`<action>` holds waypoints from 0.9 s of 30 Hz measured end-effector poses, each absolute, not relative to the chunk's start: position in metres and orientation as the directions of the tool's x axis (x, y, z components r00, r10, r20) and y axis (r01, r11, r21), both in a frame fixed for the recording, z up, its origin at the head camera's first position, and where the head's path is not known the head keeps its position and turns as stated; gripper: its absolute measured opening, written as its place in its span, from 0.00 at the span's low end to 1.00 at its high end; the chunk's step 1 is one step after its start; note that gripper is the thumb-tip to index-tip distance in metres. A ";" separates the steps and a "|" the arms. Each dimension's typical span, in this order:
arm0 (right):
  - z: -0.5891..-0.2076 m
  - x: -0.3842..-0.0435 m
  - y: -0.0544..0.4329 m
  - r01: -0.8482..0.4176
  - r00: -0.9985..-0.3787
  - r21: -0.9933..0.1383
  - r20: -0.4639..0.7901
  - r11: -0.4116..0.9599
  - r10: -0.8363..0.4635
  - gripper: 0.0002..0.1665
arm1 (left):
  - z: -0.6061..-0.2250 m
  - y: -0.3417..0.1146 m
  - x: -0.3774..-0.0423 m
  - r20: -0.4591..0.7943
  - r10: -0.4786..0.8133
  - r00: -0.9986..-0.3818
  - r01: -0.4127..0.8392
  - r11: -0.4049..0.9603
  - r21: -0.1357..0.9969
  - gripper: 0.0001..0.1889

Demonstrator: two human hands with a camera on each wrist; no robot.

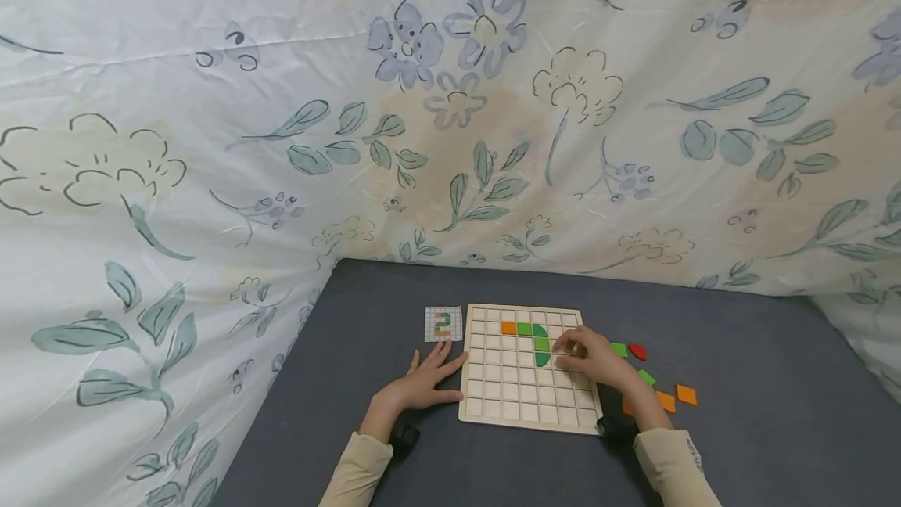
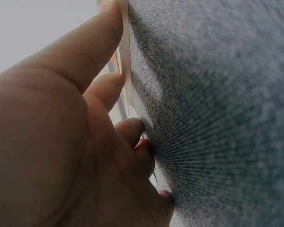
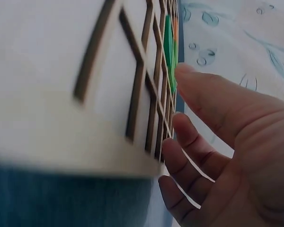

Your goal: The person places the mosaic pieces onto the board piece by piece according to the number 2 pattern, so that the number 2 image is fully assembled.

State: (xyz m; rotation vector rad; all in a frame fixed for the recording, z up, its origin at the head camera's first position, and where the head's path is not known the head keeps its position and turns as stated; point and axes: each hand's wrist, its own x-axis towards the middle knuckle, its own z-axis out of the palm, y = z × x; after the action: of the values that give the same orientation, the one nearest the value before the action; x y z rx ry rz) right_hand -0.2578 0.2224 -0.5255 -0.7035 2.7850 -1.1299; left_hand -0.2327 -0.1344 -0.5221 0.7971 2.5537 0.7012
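Note:
A square wooden grid board [image 1: 493, 393] lies on the dark table. Set in its upper cells are an orange square [image 1: 509, 328], a green square [image 1: 524, 329], a dark green rounded piece [image 1: 539, 330], a second green square [image 1: 541, 343] and another dark green rounded piece [image 1: 542, 359]. My left hand [image 1: 415, 386] is spread flat, its thumb and fingers touching the board's left edge. Over the board's right side, my right hand [image 1: 597, 358] has its fingers loosely bent, beside the green pieces. In the right wrist view, no piece shows between thumb and fingers.
Left of the board lies a small patterned card [image 1: 432, 327]. Loose pieces lie at the right: a red rounded one [image 1: 637, 352], a green one [image 1: 619, 349], another green one [image 1: 647, 378] and several orange squares [image 1: 686, 394]. A floral cloth [image 1: 486, 217] hangs behind the table.

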 end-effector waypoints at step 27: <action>-0.520 -0.245 0.271 -0.330 -0.942 -0.581 0.150 0.744 -0.301 0.17 | -0.522 -0.136 -0.233 -0.209 0.611 -0.764 0.416 0.713 0.565 0.37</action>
State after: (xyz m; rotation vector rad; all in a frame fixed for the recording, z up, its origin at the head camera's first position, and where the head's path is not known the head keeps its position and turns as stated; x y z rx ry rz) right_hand -0.2450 0.2713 -0.5195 -0.5387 2.9766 -1.0066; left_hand -0.2334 -0.1361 -0.5216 0.7954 2.5373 0.7048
